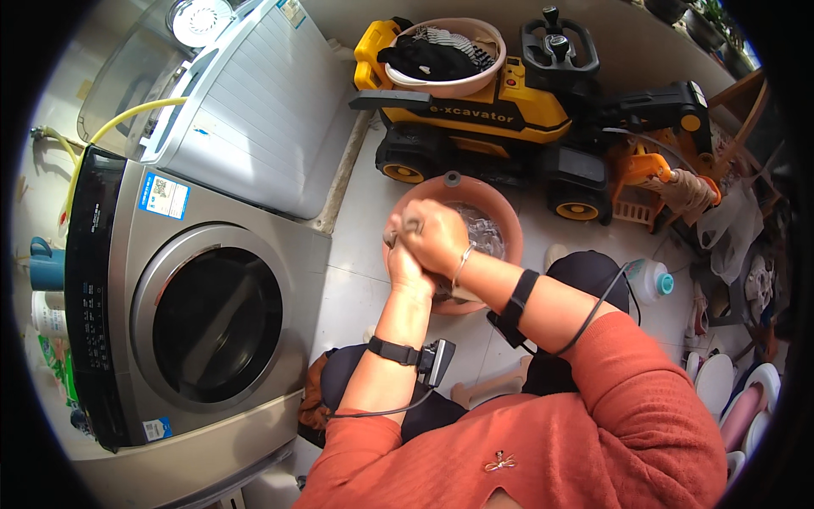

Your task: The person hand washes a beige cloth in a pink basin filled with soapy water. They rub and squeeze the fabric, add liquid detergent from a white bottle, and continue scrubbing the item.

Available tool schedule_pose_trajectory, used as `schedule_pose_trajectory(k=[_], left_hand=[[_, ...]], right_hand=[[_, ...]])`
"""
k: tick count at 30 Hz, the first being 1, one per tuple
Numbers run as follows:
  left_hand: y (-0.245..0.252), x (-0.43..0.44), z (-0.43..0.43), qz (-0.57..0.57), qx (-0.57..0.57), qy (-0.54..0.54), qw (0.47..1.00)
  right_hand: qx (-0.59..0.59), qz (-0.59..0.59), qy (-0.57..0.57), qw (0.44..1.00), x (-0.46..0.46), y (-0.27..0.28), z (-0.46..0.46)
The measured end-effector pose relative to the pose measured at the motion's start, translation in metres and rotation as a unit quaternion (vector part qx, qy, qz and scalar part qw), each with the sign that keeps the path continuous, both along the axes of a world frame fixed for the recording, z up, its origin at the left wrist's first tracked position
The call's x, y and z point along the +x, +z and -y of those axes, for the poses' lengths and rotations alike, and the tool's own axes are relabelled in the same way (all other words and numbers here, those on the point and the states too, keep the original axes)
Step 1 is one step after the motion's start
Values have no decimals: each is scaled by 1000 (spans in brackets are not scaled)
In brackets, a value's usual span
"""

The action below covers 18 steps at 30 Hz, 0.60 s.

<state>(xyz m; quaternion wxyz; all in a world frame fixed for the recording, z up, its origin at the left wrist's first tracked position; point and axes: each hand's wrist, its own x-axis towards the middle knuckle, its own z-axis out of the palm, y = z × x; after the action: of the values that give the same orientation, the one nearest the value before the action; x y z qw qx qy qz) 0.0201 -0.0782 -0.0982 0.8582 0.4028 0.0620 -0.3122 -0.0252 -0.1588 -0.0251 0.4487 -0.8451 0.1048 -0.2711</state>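
Above a pink plastic basin, my left hand and my right hand are pressed together, with my right hand overlapping my left. Both are closed around a small grey-brown piece of what looks like cloth; bits of it show between the blurred fingers. Most of the cloth is hidden by the hands. Water and pale, crumpled material show inside the basin. The near part of the basin is partly hidden behind my wrists.
A front-loading washing machine stands at left, beside a grey-white plastic appliance. Beyond the basin is a yellow-black toy excavator bearing a pink tub of clothes. A white bottle and shoes lie at right.
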Motion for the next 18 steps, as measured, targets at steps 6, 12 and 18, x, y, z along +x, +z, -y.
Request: schedule_pose_trajectory(k=[6,12,18], left_hand=[[19,7,-8,8,-184,-112,977],[2,3,-7,-108,19,7,994],[-14,8,-11,142,169,31,975]], right_hand=[[-25,14,124,992,-6,-5,-7],[46,-14,-40,998,5,-24,2],[-11,46,52,998,4,-28,0]])
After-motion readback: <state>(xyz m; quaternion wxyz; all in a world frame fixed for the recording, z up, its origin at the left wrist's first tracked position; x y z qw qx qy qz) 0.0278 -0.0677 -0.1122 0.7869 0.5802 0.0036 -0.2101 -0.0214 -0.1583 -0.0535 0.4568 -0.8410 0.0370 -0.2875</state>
